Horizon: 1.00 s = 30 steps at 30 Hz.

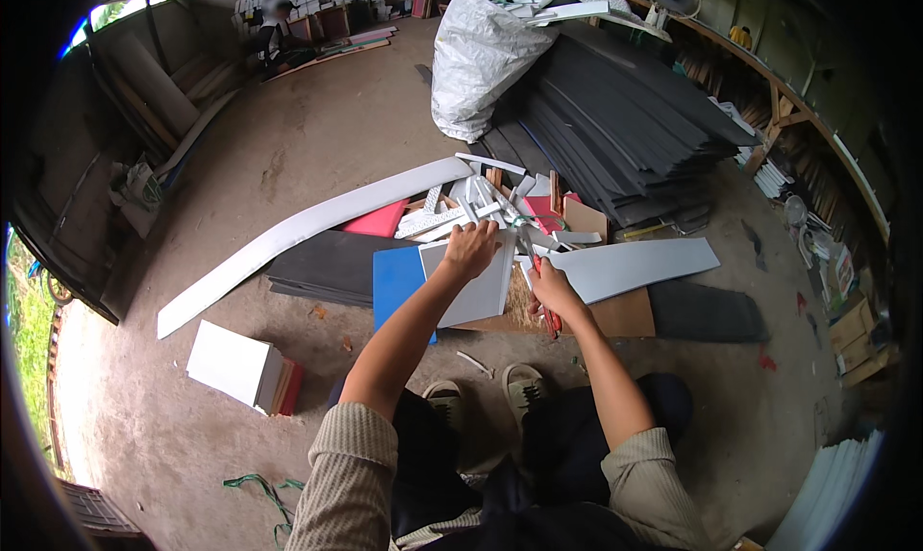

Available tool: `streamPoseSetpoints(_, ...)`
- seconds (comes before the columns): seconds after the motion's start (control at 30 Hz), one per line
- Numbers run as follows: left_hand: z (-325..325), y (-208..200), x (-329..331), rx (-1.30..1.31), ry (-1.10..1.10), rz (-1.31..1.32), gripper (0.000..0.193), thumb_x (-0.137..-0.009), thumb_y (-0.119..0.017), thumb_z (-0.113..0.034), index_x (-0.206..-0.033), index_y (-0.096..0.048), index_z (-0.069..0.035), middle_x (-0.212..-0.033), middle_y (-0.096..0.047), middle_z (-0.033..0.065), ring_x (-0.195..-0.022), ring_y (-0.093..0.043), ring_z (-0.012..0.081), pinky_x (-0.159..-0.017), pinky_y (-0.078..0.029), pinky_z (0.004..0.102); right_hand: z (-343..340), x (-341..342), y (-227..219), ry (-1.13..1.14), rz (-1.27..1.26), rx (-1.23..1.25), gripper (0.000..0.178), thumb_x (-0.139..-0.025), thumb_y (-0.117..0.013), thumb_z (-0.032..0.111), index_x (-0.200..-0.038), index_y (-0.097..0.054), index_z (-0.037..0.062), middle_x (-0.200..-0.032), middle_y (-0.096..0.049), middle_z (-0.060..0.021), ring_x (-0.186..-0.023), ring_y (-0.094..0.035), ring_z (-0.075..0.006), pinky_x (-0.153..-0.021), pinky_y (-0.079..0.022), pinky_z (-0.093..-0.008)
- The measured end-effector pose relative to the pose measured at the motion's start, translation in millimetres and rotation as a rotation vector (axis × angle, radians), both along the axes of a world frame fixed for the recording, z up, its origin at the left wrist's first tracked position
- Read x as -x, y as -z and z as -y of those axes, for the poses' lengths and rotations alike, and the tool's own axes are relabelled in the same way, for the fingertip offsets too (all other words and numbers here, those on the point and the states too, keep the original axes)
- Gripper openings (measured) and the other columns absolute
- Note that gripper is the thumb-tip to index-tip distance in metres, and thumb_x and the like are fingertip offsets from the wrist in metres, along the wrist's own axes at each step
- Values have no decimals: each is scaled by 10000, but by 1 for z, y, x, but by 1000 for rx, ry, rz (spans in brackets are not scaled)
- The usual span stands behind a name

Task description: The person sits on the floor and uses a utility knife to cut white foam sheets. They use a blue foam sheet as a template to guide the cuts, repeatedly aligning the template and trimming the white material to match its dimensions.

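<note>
My left hand (pixel 473 250) is over the top part of a white rectangular panel (pixel 471 296), its fingers curled and pressing on it. Under that panel's left side lies a blue panel (pixel 392 287). My right hand (pixel 555 291) grips a red-handled tool (pixel 553 324) with a narrow blade pointing away from me, close to the white panel's right edge. Whether it is scissors or a knife is hard to tell. Beneath is a worn brown board (pixel 615 313). A long white strip (pixel 644 266) extends right of my right hand.
Beyond my hands is a heap of white offcuts (pixel 481 197). A long curved white strip (pixel 298 226) and a stack of white blocks (pixel 234 365) lie left. Farther off are a white sack (pixel 476 65) and dark sheets (pixel 625 118). A person (pixel 277 39) sits at the far left.
</note>
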<state>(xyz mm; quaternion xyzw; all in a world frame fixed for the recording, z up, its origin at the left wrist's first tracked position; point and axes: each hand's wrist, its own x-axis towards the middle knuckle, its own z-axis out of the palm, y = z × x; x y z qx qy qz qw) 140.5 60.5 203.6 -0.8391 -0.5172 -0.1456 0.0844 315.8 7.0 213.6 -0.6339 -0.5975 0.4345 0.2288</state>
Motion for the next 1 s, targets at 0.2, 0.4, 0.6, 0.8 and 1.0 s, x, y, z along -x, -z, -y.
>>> streamPoseSetpoints(0.2, -6, 2, -9, -3, 17, -5, 187, -828, -458, -158, -999, -457, -80, -875, -582, 71, -832, -597, 221, -672, -475, 362, 3, 13, -7, -34, 400, -411, 333, -888, -391, 290, -1038, -437, -3, -741, -584, -270, -672, -577, -432, -567, -461, -483)
streamPoseSetpoints(0.4, -6, 0, -12, -36, 36, 12, 189, -832, -437, -143, -1015, -463, -99, -854, -588, 63, -806, -603, 221, -639, -484, 360, 4, 21, -12, 3, 497, -518, 277, -880, -409, 251, -1004, -450, 7, -601, -584, -208, -590, -598, -381, -484, -460, -456)
streamPoseSetpoints(0.6, -6, 0, -23, -22, 19, 93, 181, -887, -382, -214, -1013, -475, -125, -836, -594, 56, -781, -607, 223, -630, -479, 384, -5, 18, 5, 24, 542, -496, 281, -877, -404, 243, -1004, -454, -3, -593, -583, -202, -570, -602, -365, -468, -466, -439)
streamPoseSetpoints(0.8, -9, 4, -19, -72, 28, 115, 224, -847, -447, -199, -1048, -457, -99, -838, -607, 90, -678, -622, 281, -525, -501, 391, -2, 24, 3, 29, 477, -515, 242, -865, -418, 208, -977, -445, -5, -625, -588, -220, -596, -604, -372, -484, -472, -446)
streamPoseSetpoints(1.0, -9, 3, -20, -40, 24, 135, 239, -851, -435, -206, -1057, -451, -86, -852, -613, 99, -685, -620, 291, -552, -498, 405, -3, 25, 0, 36, 493, -464, 215, -868, -410, 207, -944, -439, 8, -648, -586, -235, -610, -598, -389, -503, -473, -461)
